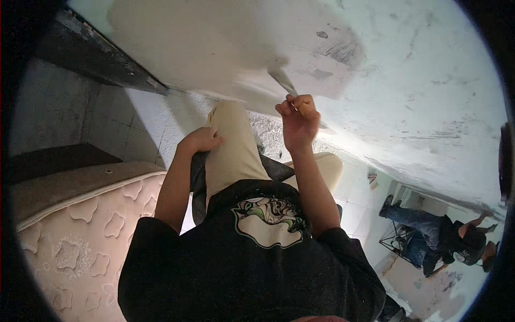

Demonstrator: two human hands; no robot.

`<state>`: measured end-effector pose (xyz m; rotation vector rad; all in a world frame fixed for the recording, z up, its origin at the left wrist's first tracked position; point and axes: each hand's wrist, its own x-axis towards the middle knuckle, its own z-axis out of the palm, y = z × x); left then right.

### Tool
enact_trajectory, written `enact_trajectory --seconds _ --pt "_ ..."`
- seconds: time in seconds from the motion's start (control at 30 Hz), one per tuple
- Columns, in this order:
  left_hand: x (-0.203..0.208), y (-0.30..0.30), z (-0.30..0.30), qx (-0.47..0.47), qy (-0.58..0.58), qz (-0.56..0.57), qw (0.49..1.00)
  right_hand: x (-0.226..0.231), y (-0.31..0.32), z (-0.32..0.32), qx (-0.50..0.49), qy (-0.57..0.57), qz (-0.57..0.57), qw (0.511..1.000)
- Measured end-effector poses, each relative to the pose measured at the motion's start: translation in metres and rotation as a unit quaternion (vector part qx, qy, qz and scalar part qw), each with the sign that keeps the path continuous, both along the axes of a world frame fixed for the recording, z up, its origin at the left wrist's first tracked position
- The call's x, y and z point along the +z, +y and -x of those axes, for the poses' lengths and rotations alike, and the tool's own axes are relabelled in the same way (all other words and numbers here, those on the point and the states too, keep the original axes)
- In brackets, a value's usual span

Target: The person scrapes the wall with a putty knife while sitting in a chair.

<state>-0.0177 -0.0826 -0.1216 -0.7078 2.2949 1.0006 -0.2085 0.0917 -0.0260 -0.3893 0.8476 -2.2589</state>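
Observation:
In my right hand (301,121) is a putty knife (282,79), gripped by its handle between curled fingers and thumb. Its blade meets the pale wall (386,75) at a patch of greyish-beige filler (214,48), with a darker smear around the blade tip. Rough scraped marks and a small hole show in the patch further right. My left hand (204,139) holds nothing and lies flat on my left thigh, just behind the knee of my cream trousers (236,155). Some of its fingers are hard to make out.
A quilted pink mattress (80,252) stands at my left, beside a dark board (64,158). A dark door frame (118,64) borders the wall at upper left. Far right, another person (434,236) sits on a metal-framed seat, reaching to the wall. Debris (273,137) litters the floor along its base.

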Motion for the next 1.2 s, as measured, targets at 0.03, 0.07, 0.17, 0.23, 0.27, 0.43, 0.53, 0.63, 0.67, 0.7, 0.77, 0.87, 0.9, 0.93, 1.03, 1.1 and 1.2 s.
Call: enact_trajectory --seconds 0.03,0.07,0.17,0.23,0.27,0.43,0.53,0.63,0.67,0.7,0.77,0.87,0.9,0.93,1.03,1.1,1.2 --pt "-0.002 0.002 -0.003 0.000 0.000 -0.001 1.000 -0.006 0.000 -0.002 -0.005 0.001 -0.008 1.000" --pt "-0.003 0.003 -0.004 0.011 -0.004 0.005 1.000 -0.009 -0.004 -0.002 -0.011 0.005 -0.015 1.000" --pt "0.000 0.003 0.000 0.023 -0.016 0.012 1.000 -0.010 -0.003 -0.002 -0.020 0.019 0.012 1.000" --pt "0.003 0.004 -0.001 0.024 -0.030 0.013 0.999 -0.009 -0.001 -0.007 -0.024 0.025 0.042 0.999" --pt "0.004 0.001 0.002 0.014 -0.042 0.000 0.999 -0.009 -0.004 -0.007 -0.030 0.027 0.020 0.999" --pt "0.008 0.006 -0.001 0.020 -0.022 -0.008 1.000 -0.008 -0.010 -0.014 -0.063 0.058 -0.025 0.996" --pt "-0.003 0.000 -0.003 -0.001 -0.008 0.024 1.000 -0.006 -0.009 -0.023 -0.057 0.073 0.014 0.996" --pt "0.007 0.004 0.001 0.019 -0.029 -0.004 0.999 0.000 -0.008 -0.026 -0.072 0.071 0.040 0.994" --pt "0.008 0.004 0.004 0.008 -0.041 0.000 0.999 -0.003 -0.009 -0.026 -0.068 0.095 0.010 0.993" --pt "0.008 0.004 0.005 -0.003 -0.053 0.004 0.999 -0.004 -0.009 -0.026 -0.065 0.119 -0.019 0.991" --pt "0.009 0.004 0.001 0.006 -0.040 0.005 0.999 -0.004 -0.007 -0.029 -0.056 0.160 -0.018 0.985" --pt "-0.002 0.002 -0.003 0.019 0.006 0.016 1.000 0.000 0.000 -0.017 -0.066 0.072 0.051 0.994" --pt "-0.003 0.006 -0.006 0.021 0.035 0.024 0.999 -0.006 0.002 -0.010 -0.067 0.070 0.049 0.994" --pt "-0.003 0.007 -0.007 0.020 0.032 0.023 0.999 -0.017 0.002 -0.002 -0.063 0.052 0.023 0.996" --pt "0.008 0.002 0.003 0.009 0.013 0.022 1.000 -0.013 0.000 -0.006 -0.053 -0.008 0.010 0.999" --pt "0.013 0.006 0.002 0.014 -0.037 0.000 0.999 -0.005 0.005 -0.014 -0.078 0.052 0.056 0.994" --pt "0.003 0.003 0.003 0.014 -0.020 0.019 1.000 -0.022 -0.003 -0.008 -0.052 0.027 0.011 0.998"
